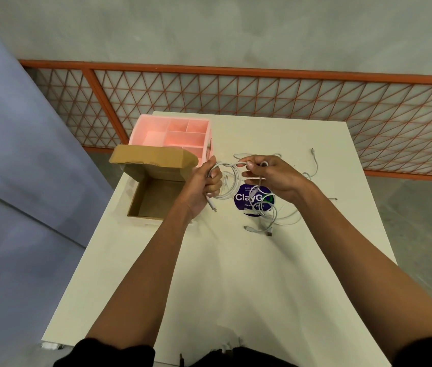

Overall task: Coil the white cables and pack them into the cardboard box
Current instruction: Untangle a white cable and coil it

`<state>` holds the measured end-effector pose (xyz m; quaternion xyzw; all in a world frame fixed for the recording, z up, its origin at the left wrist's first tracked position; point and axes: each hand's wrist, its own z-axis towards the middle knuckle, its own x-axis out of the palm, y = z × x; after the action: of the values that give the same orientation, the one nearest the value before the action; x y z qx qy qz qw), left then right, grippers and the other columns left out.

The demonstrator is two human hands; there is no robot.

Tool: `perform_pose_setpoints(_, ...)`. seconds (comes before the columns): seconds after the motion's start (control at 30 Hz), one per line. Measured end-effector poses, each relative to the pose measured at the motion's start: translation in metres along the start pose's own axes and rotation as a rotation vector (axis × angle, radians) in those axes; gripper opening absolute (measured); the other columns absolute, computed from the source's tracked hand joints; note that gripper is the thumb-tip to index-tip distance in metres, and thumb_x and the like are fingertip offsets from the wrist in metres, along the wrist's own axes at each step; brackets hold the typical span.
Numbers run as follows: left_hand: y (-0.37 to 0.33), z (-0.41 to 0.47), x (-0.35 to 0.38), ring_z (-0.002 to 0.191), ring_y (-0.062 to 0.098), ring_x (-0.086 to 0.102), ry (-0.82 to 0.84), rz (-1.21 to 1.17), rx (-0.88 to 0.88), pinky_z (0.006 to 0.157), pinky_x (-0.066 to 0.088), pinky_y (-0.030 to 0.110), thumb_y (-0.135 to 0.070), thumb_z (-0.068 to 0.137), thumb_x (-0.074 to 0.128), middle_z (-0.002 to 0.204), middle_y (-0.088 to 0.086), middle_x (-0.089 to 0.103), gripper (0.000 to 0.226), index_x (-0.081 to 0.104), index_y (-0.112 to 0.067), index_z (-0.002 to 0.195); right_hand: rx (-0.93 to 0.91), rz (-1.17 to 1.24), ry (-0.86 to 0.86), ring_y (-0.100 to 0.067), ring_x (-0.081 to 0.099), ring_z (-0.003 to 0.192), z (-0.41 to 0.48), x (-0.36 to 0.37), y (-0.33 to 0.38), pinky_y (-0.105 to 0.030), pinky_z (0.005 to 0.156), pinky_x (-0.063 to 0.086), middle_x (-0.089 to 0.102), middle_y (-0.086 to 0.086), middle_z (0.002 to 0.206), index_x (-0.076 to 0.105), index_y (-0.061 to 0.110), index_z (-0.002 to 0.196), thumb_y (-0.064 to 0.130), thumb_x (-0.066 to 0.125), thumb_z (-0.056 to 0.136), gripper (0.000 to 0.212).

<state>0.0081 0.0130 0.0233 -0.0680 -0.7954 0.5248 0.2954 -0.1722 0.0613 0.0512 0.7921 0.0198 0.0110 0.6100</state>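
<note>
Both curled: left hand [209,181] clenches the white cable coil [230,165], right hand [272,178] seemingly pinches it.

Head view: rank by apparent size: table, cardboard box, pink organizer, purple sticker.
1. Table
2. Cardboard box, lid open
3. Pink organizer; the box lid hides part of it and it sits farther off, so 2 versus 3 is unsure
4. Purple sticker, partly under white cables

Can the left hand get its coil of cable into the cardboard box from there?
Probably yes. The left hand grips the coil right beside the cardboard box, whose lid is folded back and whose inside shows nothing in the way.
</note>
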Motion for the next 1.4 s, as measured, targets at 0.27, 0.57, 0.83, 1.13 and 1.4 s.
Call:
perform_pose_setpoints(0.27, 0.003, -0.005, -0.009, 0.046, 0.003, 0.03, 0.111, 0.025, -0.074, 0.054, 0.041, 0.018, -0.032, 0.101, 0.035, 0.05, -0.01, 0.029, 0.036, 0.05, -0.011, 0.077, 0.069, 0.241, 0.036, -0.003, 0.064, 0.063, -0.002, 0.0, -0.012, -0.015, 0.061, 0.052, 0.07, 0.007, 0.071, 0.062, 0.008, 0.098, 0.005, 0.041, 0.099, 0.021)
perform_pose_setpoints(0.57, -0.002, -0.005, 0.012, 0.047, 0.008, 0.024, -0.052, 0.453, 0.174, 0.044, 0.023, 0.021, -0.035, 0.093, 0.056, 0.058, -0.006, 0.029, 0.022, 0.052, -0.014, 0.093, 0.09, 0.382, -0.048, -0.001, 0.059, 0.051, 0.003, 0.01, -0.018, -0.015, 0.05, 0.046, 0.064, 0.01, 0.058, 0.059, 0.011, 0.098, 0.008, 0.041, 0.1, 0.018)
perform_pose_setpoints(0.83, 0.003, -0.005, 0.005, 0.045, 0.01, 0.024, -0.088, 0.53, 0.335, 0.044, 0.02, 0.027, -0.027, 0.096, 0.053, 0.052, -0.012, 0.036, 0.013, 0.056, -0.015, 0.093, 0.11, 0.34, -0.12, -0.004, 0.059, 0.056, 0.005, 0.004, -0.021, -0.015, 0.047, 0.043, 0.067, 0.005, 0.071, 0.064, 0.016, 0.093, 0.014, 0.055, 0.094, 0.009)
perform_pose_setpoints(1.13, 0.005, 0.0, 0.0, 0.047, 0.011, 0.026, -0.244, 0.487, 0.274, 0.041, 0.025, 0.02, -0.031, 0.097, 0.052, 0.063, 0.004, 0.033, 0.017, 0.056, -0.015, 0.093, 0.02, 0.664, -0.147, -0.006, 0.05, 0.069, 0.0, -0.008, -0.037, -0.017, 0.067, 0.052, 0.051, 0.001, 0.076, 0.059, 0.013, 0.094, 0.017, 0.055, 0.09, 0.007)
perform_pose_setpoints(1.4, 0.007, 0.001, 0.0, 0.041, 0.002, 0.027, -0.204, 0.407, 0.232, 0.04, 0.028, 0.016, -0.028, 0.097, 0.052, 0.057, -0.005, 0.034, 0.013, 0.055, -0.02, 0.087, -0.063, -0.1, -0.506, -0.007, 0.063, 0.083, 0.004, -0.018, -0.046, -0.024, 0.077, 0.05, 0.072, 0.0, 0.093, 0.074, 0.013, 0.09, 0.029, 0.07, 0.084, 0.017)
